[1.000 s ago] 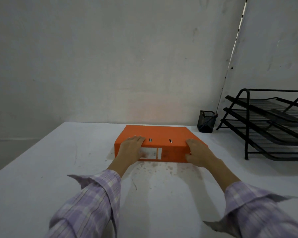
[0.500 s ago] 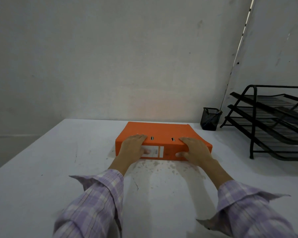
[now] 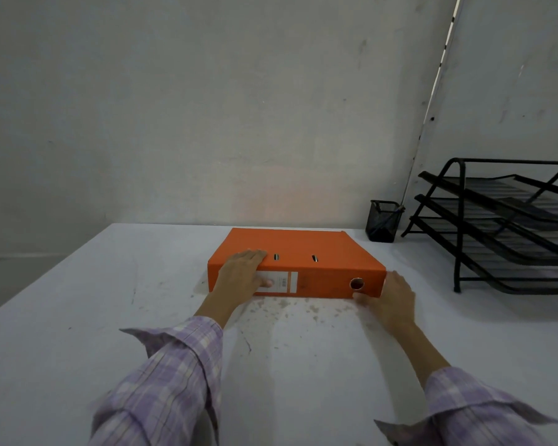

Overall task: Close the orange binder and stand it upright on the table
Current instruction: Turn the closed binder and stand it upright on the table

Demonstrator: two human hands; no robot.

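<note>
The orange binder (image 3: 306,252) lies flat and closed on the white table (image 3: 78,317), its spine facing me with a white label and a round finger hole. My left hand (image 3: 242,273) rests over the spine's left end, fingers on the top cover and thumb across the label. At the binder's lower right corner is my right hand (image 3: 388,299), with fingertips touching the spine's bottom edge and side below the finger hole. Whether it grips the corner is unclear.
A black mesh pen cup (image 3: 382,221) stands at the back right by the wall. A black three-tier wire letter tray (image 3: 509,226) fills the right side. The tabletop in front of the binder is stained.
My right hand has slid off the binder's top to its lower right corner, uncovering the finger hole. The left hand has stayed on the spine's left end.
</note>
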